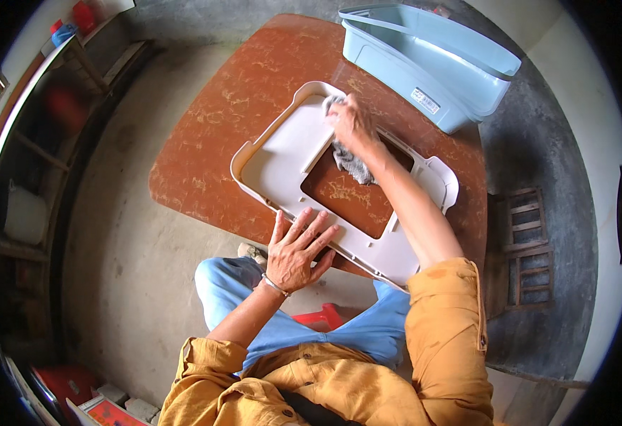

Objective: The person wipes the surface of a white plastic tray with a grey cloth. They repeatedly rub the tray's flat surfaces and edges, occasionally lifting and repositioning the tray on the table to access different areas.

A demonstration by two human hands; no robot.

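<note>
On the brown table lies a white plastic frame (pixel 272 160) with a raised rim and a rectangular opening, its underside or inside facing up. My left hand (pixel 298 248) rests on the frame's near edge, fingers stretched out and spread, a bracelet at the wrist. At the frame's far side, my right hand (pixel 351 124) is closed on a grey cloth (pixel 353 165), pressing it to the frame beside the opening. Part of the cloth hangs over the opening, through which the tabletop shows.
The reddish-brown marbled table (pixel 208 145) bears a light blue plastic bin (pixel 389 71) at the far right, with a label on its side. Shelves (pixel 41 149) line the left wall. Below me are a red stool (pixel 321 317) and my legs in blue jeans.
</note>
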